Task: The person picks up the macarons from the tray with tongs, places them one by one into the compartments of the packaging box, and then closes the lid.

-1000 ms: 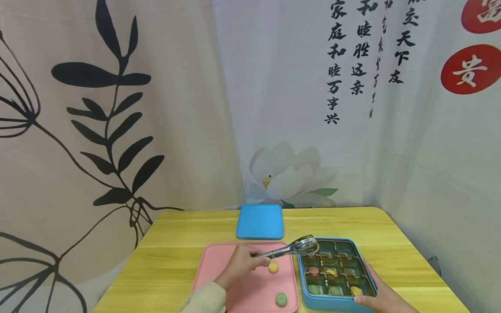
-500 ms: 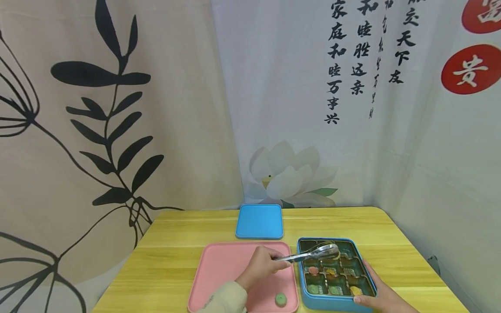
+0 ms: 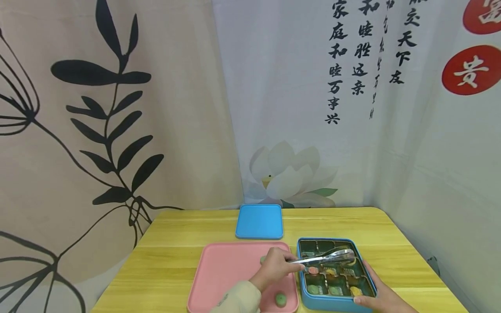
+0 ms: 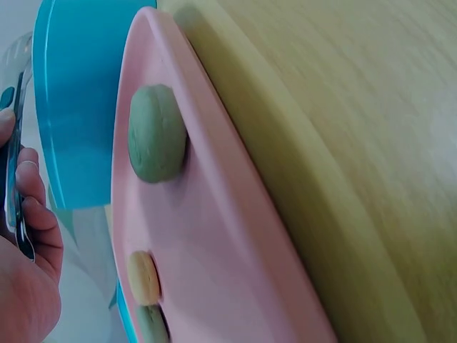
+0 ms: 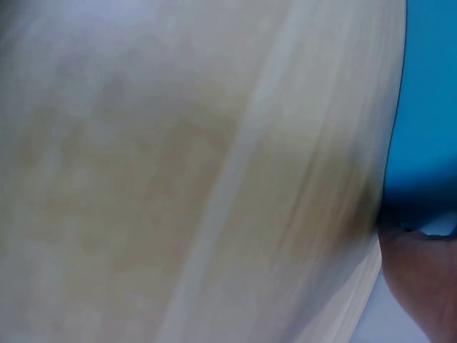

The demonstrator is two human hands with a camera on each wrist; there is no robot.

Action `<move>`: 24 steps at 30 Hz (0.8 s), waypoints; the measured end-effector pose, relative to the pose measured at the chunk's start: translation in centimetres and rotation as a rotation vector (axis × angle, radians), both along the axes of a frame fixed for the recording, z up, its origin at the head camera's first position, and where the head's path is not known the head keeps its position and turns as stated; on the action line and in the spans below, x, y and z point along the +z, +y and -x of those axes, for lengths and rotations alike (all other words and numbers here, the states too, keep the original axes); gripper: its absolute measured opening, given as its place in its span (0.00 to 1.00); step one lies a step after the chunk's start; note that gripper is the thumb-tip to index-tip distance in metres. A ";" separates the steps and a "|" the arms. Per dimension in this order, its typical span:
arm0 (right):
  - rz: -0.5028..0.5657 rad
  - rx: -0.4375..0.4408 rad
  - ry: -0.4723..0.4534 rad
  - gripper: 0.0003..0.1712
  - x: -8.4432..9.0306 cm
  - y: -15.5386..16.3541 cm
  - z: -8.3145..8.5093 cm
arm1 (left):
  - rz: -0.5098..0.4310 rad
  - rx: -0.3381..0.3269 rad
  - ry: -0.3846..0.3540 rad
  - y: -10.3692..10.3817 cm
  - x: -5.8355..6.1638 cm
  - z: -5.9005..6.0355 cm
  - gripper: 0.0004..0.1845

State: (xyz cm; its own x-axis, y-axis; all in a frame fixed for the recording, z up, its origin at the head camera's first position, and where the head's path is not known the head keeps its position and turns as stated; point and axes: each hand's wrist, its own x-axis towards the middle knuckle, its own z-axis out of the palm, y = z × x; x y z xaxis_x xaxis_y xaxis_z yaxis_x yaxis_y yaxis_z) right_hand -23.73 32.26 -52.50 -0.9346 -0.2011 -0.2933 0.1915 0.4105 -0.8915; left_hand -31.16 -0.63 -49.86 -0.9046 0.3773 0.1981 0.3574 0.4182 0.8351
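Note:
My left hand [image 3: 275, 264] grips metal tongs [image 3: 313, 259], which reach over the blue divided box [image 3: 336, 303]. A yellowish bit shows at the tongs' tip, too small to tell clearly. Pink, yellow and green macarons lie in the box's middle and front compartments, among them a pink macaron [image 3: 313, 270]. On the pink tray [image 3: 223, 274] are a green macaron [image 4: 157, 133], a yellow macaron [image 4: 144, 279] and another green macaron [image 4: 152, 323]; the head view hides the yellow one. My right hand [image 3: 385, 295] holds the box's right side, thumb on its front corner.
A flat blue lid or tray [image 3: 259, 221] lies at the back of the wooden table [image 3: 176, 252]. Behind the table hangs a printed curtain [image 3: 188, 108]. The pink tray sits close beside the box's left side.
My left hand and the tongs have moved right, from the gap between tray and box to above the box's right column. A green macaron behind the hand has come into sight. My right hand stays put.

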 end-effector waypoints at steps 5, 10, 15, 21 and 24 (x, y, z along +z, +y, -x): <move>-0.012 -0.001 0.000 0.60 0.1 -0.1 0.1 | -0.034 -0.033 -0.056 0.6 0.0 -0.1 0.07; 0.005 -0.001 -0.014 0.59 0.0 0.0 0.2 | -0.028 -0.041 -0.061 0.8 -0.2 -0.1 0.06; 0.014 0.013 -0.021 0.61 -0.5 0.5 0.6 | -0.029 -0.026 -0.030 0.8 -0.1 0.0 0.07; 0.018 0.025 -0.025 0.61 -0.7 0.8 0.7 | 0.018 0.011 0.007 0.4 0.1 0.1 0.09; 0.035 0.005 -0.029 0.60 -0.4 0.6 0.6 | 0.036 0.024 0.025 0.2 0.2 0.3 0.09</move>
State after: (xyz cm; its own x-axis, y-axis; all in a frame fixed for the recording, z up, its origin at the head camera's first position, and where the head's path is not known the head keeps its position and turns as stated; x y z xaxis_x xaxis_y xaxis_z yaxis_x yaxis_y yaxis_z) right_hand -24.32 32.84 -52.95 -0.9248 -0.2167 -0.3125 0.2150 0.3799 -0.8997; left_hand -31.42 -0.48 -49.63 -0.9086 0.3625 0.2074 0.3673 0.4569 0.8102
